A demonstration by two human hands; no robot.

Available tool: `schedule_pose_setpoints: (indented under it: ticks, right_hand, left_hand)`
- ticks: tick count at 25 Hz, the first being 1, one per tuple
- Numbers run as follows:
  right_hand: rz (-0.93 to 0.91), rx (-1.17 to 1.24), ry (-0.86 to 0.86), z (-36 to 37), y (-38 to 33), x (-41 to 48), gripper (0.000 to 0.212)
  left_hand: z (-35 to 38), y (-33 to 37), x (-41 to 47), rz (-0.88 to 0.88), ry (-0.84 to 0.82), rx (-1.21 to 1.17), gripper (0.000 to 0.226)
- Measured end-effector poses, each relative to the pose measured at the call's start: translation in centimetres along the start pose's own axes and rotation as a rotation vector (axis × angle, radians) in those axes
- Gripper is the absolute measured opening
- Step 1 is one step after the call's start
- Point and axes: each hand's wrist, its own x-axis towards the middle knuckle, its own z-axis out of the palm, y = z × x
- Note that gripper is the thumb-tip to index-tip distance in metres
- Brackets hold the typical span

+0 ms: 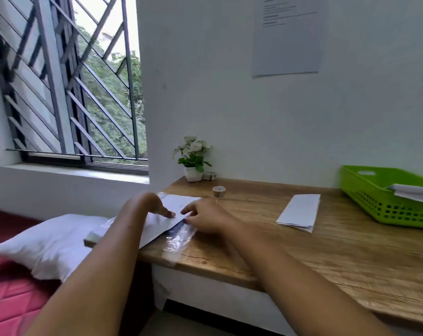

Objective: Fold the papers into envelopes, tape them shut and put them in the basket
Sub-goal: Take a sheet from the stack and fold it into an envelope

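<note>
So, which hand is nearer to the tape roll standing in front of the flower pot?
Right. The right hand is just in front of the tape roll, at the paper's right edge; the left hand is farther left, on the paper.

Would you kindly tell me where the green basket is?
In the head view, the green basket sits far right on the table, by the wall, right of the folded paper.

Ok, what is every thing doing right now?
left hand: fingertips pressing the paper.
right hand: on the paper's edge, grip unclear.
paper: lying on plastic wrap.
folded paper: lying on the desk.
tape roll: standing, untouched.
basket: holding papers.
</note>
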Motion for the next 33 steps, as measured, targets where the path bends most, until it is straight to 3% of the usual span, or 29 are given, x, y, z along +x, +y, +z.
schedule_pose_setpoints:
  ticks: [2,3,4,6,8,9,11,13,18,21,23,26,28,31,33]
  right_hand:
    - [0.033,-0.003,0.001,1.5,-0.8,0.4,0.044]
    - [0.056,0.010,0.011,1.8,-1.0,0.5,0.049]
    - [0.078,0.038,0.013,1.8,-1.1,0.4,0.054]
    - [0.100,0.136,0.013,1.5,-0.8,0.2,0.058]
    - [0.122,0.263,0.069,0.5,-0.3,-0.2,0.062]
    - [0.143,0.373,0.108,-0.2,0.2,-0.5,0.065]
    - [0.210,0.706,0.168,-2.2,1.3,-1.1,0.072]
    - [0.269,0.932,0.191,-4.7,3.1,-2.0,0.071]
    - [0.313,0.953,0.184,-9.6,9.0,-5.0,0.047]
    - [0.385,0.937,0.358,-11.5,12.5,-6.0,0.039]
    - [0.419,0.861,0.555,-13.1,14.4,-6.1,0.037]
    - [0.388,0.748,0.811,-14.7,16.9,-5.4,0.031]
    - [0.369,0.767,0.869,-15.0,18.0,-5.1,0.027]
    - [0.373,0.691,0.917,-14.7,19.1,-4.9,0.022]
    - [0.288,0.361,1.102,-14.7,19.3,-5.3,0.015]
  left_hand:
    - [1.2,-1.0,4.7,-0.091,0.067,-0.094,0.147]
    - [1.3,-1.0,5.9,-0.086,0.083,-0.126,0.151]
    - [1.2,-0.9,5.3,-0.048,0.100,-0.167,0.140]
    - [0.4,0.0,0.1,0.068,0.151,-0.289,0.089]
    - [-0.6,1.0,-0.6,0.191,0.204,-0.630,0.046]
    - [-0.8,1.5,-0.3,0.220,0.229,-0.879,0.036]
    - [-0.9,3.0,-0.2,0.267,0.306,-1.294,0.032]
    - [-1.6,5.7,0.1,0.339,0.335,-1.539,0.034]
    - [-2.6,13.6,-0.9,0.474,0.291,-1.764,0.044]
    - [-1.4,17.5,-1.5,0.579,0.196,-1.706,0.054]
    - [0.0,19.4,-1.0,0.671,0.184,-1.547,0.063]
    - [2.5,22.4,0.2,0.745,0.250,-0.961,0.069]
    - [3.7,24.0,0.2,0.782,0.249,-0.714,0.066]
    - [4.2,24.9,0.1,0.813,0.283,-0.713,0.058]
    - [4.0,24.8,0.1,0.847,0.342,-0.791,0.053]
